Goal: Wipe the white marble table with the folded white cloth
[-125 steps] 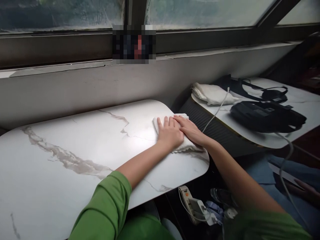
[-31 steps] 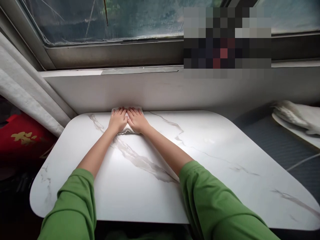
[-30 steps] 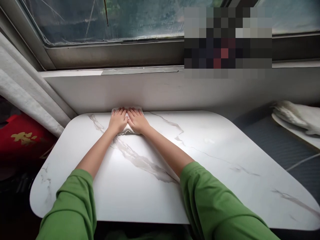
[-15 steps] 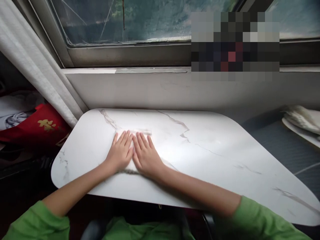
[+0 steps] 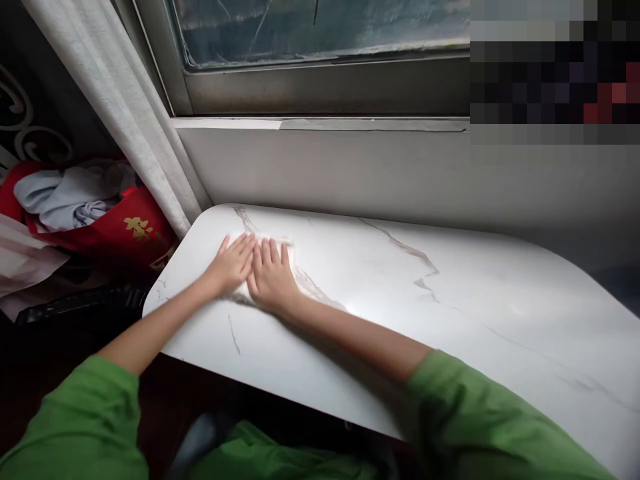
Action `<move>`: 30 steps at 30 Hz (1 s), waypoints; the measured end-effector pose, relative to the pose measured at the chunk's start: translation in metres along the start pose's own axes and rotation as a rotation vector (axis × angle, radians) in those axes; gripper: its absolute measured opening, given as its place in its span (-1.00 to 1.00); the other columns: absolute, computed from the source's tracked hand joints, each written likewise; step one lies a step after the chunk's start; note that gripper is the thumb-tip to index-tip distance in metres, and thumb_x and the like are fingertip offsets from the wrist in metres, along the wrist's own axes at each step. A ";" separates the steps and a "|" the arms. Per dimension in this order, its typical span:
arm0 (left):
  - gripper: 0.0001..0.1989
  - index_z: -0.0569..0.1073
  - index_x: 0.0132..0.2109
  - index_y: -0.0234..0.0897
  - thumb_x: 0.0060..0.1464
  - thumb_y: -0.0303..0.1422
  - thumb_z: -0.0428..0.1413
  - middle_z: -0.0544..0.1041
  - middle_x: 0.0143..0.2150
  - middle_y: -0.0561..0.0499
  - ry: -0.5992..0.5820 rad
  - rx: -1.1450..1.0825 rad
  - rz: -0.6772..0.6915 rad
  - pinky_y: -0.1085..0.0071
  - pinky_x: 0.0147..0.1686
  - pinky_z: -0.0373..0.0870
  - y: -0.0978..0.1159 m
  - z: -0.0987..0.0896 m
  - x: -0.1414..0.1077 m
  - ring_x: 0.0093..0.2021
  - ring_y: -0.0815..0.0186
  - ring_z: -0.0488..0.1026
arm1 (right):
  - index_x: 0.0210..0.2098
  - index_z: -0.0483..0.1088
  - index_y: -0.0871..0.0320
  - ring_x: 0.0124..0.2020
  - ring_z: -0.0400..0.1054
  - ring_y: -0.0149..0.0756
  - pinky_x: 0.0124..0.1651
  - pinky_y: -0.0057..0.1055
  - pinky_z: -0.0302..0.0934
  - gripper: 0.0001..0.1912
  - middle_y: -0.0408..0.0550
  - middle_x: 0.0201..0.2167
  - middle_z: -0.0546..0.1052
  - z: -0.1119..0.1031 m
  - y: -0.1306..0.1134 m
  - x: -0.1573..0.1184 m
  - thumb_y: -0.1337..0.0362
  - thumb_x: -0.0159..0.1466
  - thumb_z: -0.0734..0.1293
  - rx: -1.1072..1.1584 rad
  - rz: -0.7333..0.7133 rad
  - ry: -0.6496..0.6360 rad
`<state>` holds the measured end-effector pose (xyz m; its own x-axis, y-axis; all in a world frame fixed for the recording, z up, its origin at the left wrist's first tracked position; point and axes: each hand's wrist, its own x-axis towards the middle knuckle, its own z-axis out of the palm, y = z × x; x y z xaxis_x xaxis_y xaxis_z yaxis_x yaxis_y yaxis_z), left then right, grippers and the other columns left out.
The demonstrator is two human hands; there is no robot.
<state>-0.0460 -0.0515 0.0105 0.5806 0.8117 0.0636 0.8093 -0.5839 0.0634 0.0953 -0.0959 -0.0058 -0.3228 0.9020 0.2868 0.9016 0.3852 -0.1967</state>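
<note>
A white cloth [image 5: 243, 291] lies flat on the white marble-patterned table [image 5: 380, 287], towards its left end. My left hand [image 5: 231, 265] rests palm down on the cloth with its fingers stretched out. Beside it, my right hand [image 5: 273, 275] also presses flat on the cloth, fingers extended and slightly apart, and the two hands touch at the thumbs and index fingers. Most of the cloth is hidden beneath them; only its edges show.
Behind the table runs a pale wall [image 5: 320, 167] under a window [image 5: 320, 33]. A whitish curtain [image 5: 115, 100] hangs at the left. Left of the table is a red bag [image 5: 110, 243] with grey clothes [image 5: 80, 193] in it.
Both hands and the cloth have slid left across the table, towards its left end. The camera view has turned, so the red bag shows more fully and the objects at the right have left view.
</note>
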 end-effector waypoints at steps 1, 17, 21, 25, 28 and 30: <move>-0.45 0.11 0.35 -0.41 0.25 -0.38 -0.23 0.08 0.39 -0.14 -0.023 0.001 0.017 0.10 0.36 -0.25 -0.018 -0.001 0.022 0.40 0.22 -0.04 | 0.28 0.04 0.65 0.34 -0.11 0.30 0.31 0.19 -0.31 -0.34 0.50 0.30 0.10 0.007 0.002 0.024 0.25 0.34 0.06 -0.007 0.043 0.018; -0.45 0.09 0.34 -0.48 0.26 -0.36 -0.23 0.06 0.40 -0.18 0.013 0.042 -0.016 0.12 0.35 -0.23 -0.084 -0.001 0.066 0.40 0.23 -0.06 | 0.29 0.09 0.53 0.34 -0.05 0.12 0.32 0.06 -0.28 -0.40 0.41 0.30 0.14 0.031 0.005 0.099 0.27 0.35 0.08 0.040 0.100 0.080; -0.43 0.10 0.34 -0.50 0.26 -0.34 -0.28 0.07 0.39 -0.19 0.014 0.028 -0.003 0.13 0.35 -0.23 -0.079 -0.007 -0.010 0.41 0.22 -0.08 | 0.29 0.09 0.57 0.34 -0.07 0.20 0.32 0.12 -0.28 -0.38 0.44 0.30 0.13 0.026 -0.045 0.057 0.24 0.36 0.07 0.063 0.030 0.093; -0.42 0.10 0.35 -0.47 0.27 -0.30 -0.29 0.11 0.38 -0.21 0.087 0.023 -0.010 0.08 0.35 -0.18 -0.061 -0.010 -0.102 0.40 0.17 -0.02 | 0.28 0.08 0.61 0.34 -0.07 0.25 0.32 0.18 -0.28 -0.34 0.49 0.29 0.11 0.014 -0.091 0.002 0.20 0.34 0.09 0.109 -0.154 0.043; -0.43 0.08 0.37 -0.38 0.28 -0.29 -0.26 0.12 0.37 -0.18 0.126 0.030 -0.046 0.05 0.35 -0.15 -0.048 -0.012 -0.149 0.38 0.14 0.02 | 0.28 0.09 0.60 0.34 -0.08 0.27 0.31 0.20 -0.25 -0.32 0.50 0.29 0.11 0.006 -0.109 -0.025 0.18 0.33 0.11 0.151 -0.269 0.011; -0.42 0.06 0.38 -0.36 0.28 -0.27 -0.26 0.11 0.38 -0.17 0.112 0.025 -0.065 0.05 0.35 -0.15 -0.046 -0.013 -0.157 0.39 0.14 0.02 | 0.28 0.10 0.60 0.34 -0.09 0.29 0.31 0.21 -0.24 -0.32 0.50 0.29 0.11 0.005 -0.112 -0.028 0.17 0.33 0.11 0.168 -0.304 0.009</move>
<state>-0.1760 -0.1523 0.0109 0.5147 0.8403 0.1706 0.8477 -0.5285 0.0460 0.0023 -0.1631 0.0037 -0.5664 0.7394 0.3641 0.7042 0.6637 -0.2522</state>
